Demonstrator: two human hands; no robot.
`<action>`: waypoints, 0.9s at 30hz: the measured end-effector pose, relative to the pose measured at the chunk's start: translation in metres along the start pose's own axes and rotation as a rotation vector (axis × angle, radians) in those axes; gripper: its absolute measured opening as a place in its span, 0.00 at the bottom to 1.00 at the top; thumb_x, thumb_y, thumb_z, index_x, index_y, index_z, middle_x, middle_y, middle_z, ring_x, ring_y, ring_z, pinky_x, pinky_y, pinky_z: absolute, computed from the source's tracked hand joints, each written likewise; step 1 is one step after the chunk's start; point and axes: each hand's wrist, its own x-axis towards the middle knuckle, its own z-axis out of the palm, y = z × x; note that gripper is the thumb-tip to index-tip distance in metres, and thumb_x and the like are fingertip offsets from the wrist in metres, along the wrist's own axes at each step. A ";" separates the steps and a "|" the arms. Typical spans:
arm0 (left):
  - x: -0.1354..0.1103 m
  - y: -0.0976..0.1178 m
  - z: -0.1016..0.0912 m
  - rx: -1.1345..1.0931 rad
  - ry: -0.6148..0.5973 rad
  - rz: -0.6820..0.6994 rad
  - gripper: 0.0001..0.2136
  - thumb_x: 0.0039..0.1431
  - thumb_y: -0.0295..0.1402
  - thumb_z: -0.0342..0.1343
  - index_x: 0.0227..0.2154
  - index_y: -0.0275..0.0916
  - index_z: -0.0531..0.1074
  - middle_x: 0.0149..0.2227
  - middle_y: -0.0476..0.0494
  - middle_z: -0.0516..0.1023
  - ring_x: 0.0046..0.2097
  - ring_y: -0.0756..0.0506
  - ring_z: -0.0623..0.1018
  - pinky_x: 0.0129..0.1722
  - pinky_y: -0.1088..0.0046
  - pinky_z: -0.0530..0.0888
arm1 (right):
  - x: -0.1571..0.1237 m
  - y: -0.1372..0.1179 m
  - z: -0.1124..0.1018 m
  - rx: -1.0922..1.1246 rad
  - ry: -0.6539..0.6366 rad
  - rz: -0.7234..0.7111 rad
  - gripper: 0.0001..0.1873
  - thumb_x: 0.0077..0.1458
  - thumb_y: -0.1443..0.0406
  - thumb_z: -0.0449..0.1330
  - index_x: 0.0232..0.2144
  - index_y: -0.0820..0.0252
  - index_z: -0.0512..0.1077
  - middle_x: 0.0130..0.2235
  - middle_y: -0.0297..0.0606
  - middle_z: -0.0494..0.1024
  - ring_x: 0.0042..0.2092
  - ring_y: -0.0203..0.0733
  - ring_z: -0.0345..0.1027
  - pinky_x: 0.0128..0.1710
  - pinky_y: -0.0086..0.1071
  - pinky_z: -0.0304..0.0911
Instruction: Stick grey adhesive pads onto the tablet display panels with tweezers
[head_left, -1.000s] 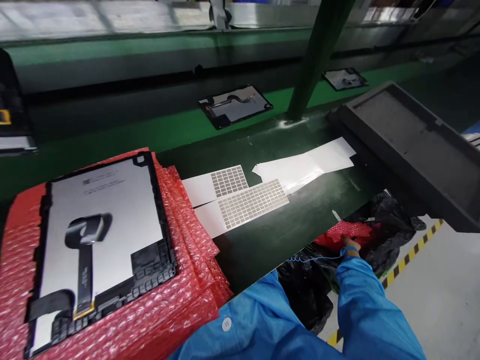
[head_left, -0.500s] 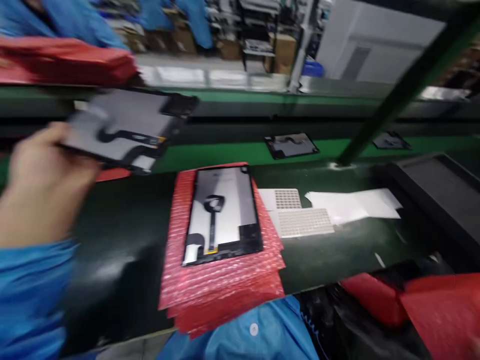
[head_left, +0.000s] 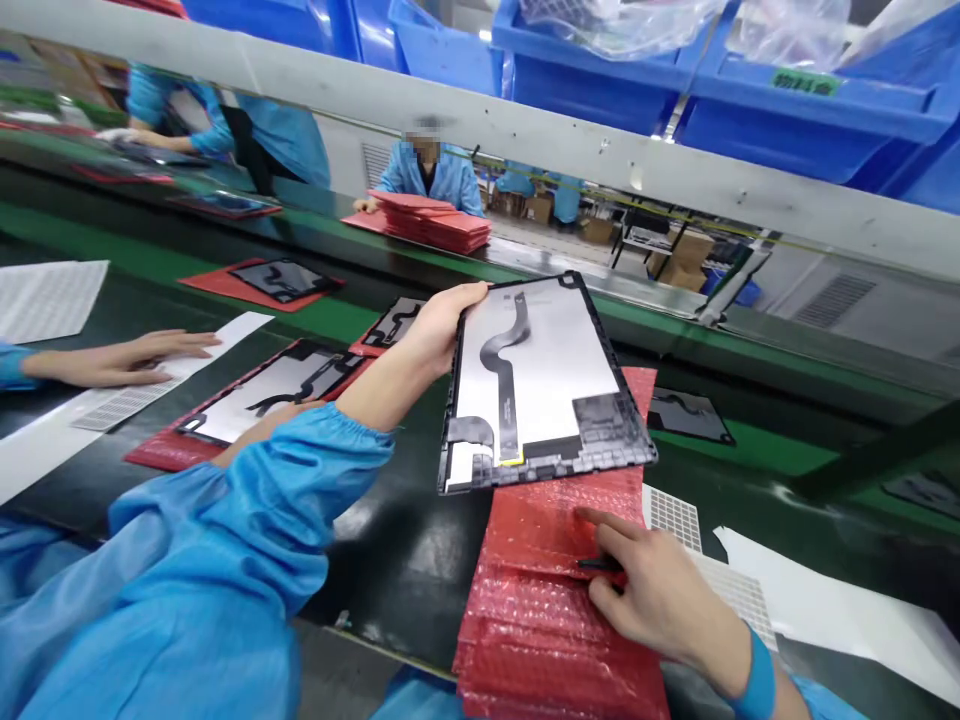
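Observation:
My left hand grips a flat tablet-sized screen panel by its upper left edge. The panel is tilted up, its silver back towards me, with a dark wavy ribbon cable and a black frame. Beneath it lies a stack of red bubble-wrap bags. My right hand rests over these bags, index finger stretched out. A slim dark object sits between its index finger and thumb; its kind is not clear. The panel hides the far part of the stack.
A co-worker's hand lies on a white label sheet at left. Another panel on a red bag is near my left forearm. More panels lie along the green belt. Label sheets and white paper are at right; blue bins hang above.
My view has swung left and up. My left hand, earlier at the far left, now holds a panel over the red bags. No panel shows on the bags' visible part, and my right hand is there.

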 end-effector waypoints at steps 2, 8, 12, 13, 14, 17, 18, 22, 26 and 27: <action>-0.004 0.001 -0.002 0.019 -0.014 0.004 0.11 0.56 0.34 0.66 0.40 0.35 0.80 0.35 0.44 0.82 0.34 0.46 0.79 0.32 0.75 0.76 | -0.003 0.003 0.005 0.037 -0.001 0.005 0.12 0.51 0.69 0.56 0.36 0.57 0.78 0.63 0.41 0.79 0.36 0.48 0.84 0.34 0.35 0.73; -0.003 -0.016 0.006 0.163 -0.067 -0.088 0.12 0.52 0.34 0.68 0.38 0.35 0.79 0.27 0.49 0.75 0.25 0.51 0.71 0.22 0.79 0.65 | -0.017 0.002 0.007 0.096 0.110 -0.055 0.03 0.53 0.64 0.63 0.32 0.54 0.76 0.37 0.40 0.85 0.30 0.49 0.81 0.27 0.36 0.70; -0.006 -0.045 0.020 0.285 -0.159 -0.194 0.16 0.48 0.40 0.72 0.36 0.37 0.77 0.26 0.50 0.73 0.24 0.51 0.69 0.21 0.78 0.63 | -0.045 0.019 -0.001 0.170 0.259 -0.107 0.17 0.51 0.49 0.73 0.35 0.51 0.78 0.47 0.43 0.86 0.38 0.52 0.84 0.30 0.35 0.75; -0.007 -0.054 0.024 0.318 -0.184 -0.216 0.17 0.48 0.41 0.72 0.36 0.37 0.76 0.26 0.50 0.73 0.24 0.51 0.70 0.22 0.78 0.64 | -0.053 0.028 -0.001 0.201 0.292 -0.102 0.17 0.52 0.48 0.73 0.35 0.50 0.77 0.51 0.44 0.86 0.42 0.53 0.84 0.32 0.35 0.76; -0.008 -0.062 0.029 0.354 -0.209 -0.235 0.17 0.48 0.42 0.71 0.35 0.38 0.75 0.27 0.50 0.73 0.25 0.51 0.70 0.23 0.77 0.65 | -0.061 0.037 0.000 0.244 0.327 -0.076 0.16 0.54 0.48 0.72 0.35 0.50 0.77 0.54 0.43 0.85 0.45 0.53 0.84 0.34 0.35 0.77; -0.009 -0.085 0.039 0.489 -0.288 -0.273 0.16 0.52 0.45 0.67 0.35 0.39 0.73 0.26 0.50 0.73 0.25 0.50 0.70 0.24 0.76 0.66 | -0.071 0.070 0.011 0.444 0.421 0.146 0.13 0.62 0.52 0.66 0.31 0.51 0.76 0.52 0.43 0.85 0.43 0.50 0.83 0.33 0.34 0.77; -0.009 -0.090 0.041 0.546 -0.315 -0.278 0.16 0.54 0.46 0.66 0.35 0.39 0.73 0.26 0.50 0.74 0.25 0.49 0.71 0.25 0.75 0.66 | -0.070 0.082 0.016 0.516 0.441 0.238 0.14 0.63 0.52 0.64 0.29 0.52 0.75 0.50 0.44 0.86 0.40 0.49 0.83 0.31 0.33 0.76; -0.008 -0.091 0.039 0.832 -0.383 -0.239 0.16 0.52 0.48 0.66 0.34 0.41 0.75 0.22 0.49 0.72 0.25 0.43 0.73 0.27 0.69 0.68 | -0.066 0.127 0.031 0.663 0.532 0.532 0.20 0.59 0.46 0.65 0.27 0.53 0.79 0.41 0.44 0.88 0.29 0.45 0.77 0.24 0.31 0.71; 0.006 -0.082 0.045 1.079 -0.284 -0.078 0.15 0.47 0.42 0.71 0.25 0.44 0.70 0.19 0.49 0.64 0.40 0.31 0.80 0.41 0.63 0.71 | -0.103 0.163 0.046 0.612 0.603 0.776 0.22 0.51 0.40 0.67 0.29 0.48 0.84 0.39 0.40 0.88 0.31 0.51 0.79 0.25 0.35 0.73; 0.015 -0.084 0.052 1.114 -0.272 -0.056 0.16 0.47 0.42 0.72 0.24 0.44 0.69 0.19 0.48 0.64 0.43 0.29 0.80 0.44 0.62 0.71 | -0.120 0.169 0.052 0.586 0.648 0.828 0.21 0.52 0.40 0.66 0.32 0.46 0.85 0.40 0.40 0.88 0.35 0.53 0.81 0.28 0.36 0.75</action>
